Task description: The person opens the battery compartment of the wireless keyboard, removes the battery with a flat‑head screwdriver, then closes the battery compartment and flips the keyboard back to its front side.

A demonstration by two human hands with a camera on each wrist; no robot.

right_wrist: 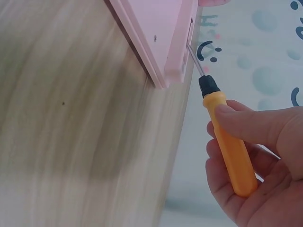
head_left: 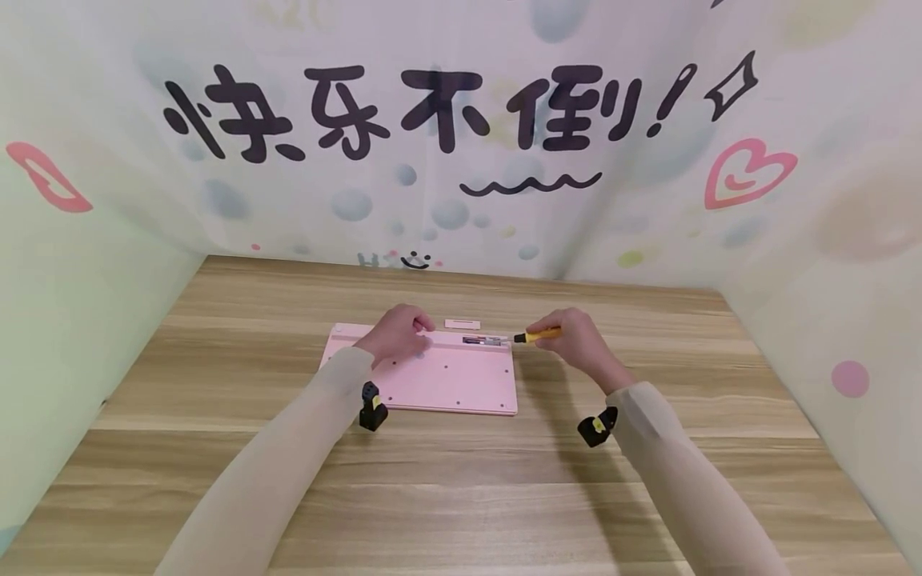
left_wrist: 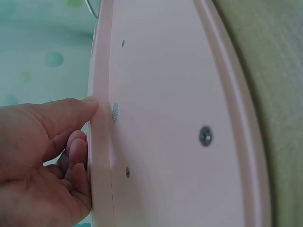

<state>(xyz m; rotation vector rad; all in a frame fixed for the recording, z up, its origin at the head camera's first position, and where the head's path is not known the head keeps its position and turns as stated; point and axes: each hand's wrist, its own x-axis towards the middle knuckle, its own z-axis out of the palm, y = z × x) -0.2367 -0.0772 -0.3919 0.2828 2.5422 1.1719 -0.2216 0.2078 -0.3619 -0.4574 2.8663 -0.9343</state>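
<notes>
A pink keyboard (head_left: 432,388) lies face down on the table, its screw-dotted underside up. Along its raised far edge, a battery compartment (head_left: 485,341) stands uncovered with batteries inside. The small pink battery cover (head_left: 462,325) lies just behind that edge. My left hand (head_left: 400,333) holds the raised edge left of the compartment, thumb on top and the other fingers curled against the back side. In my right hand (head_left: 579,346) I grip a screwdriver (right_wrist: 231,142) by its yellow handle, the metal shaft pointing left with its tip at the compartment's right end.
The wood-grain table (head_left: 461,496) extends around the keyboard. A printed cloth backdrop (head_left: 461,216) rises behind the table, with pale side panels at left and right. Small black cameras (head_left: 373,408) are worn at both wrists.
</notes>
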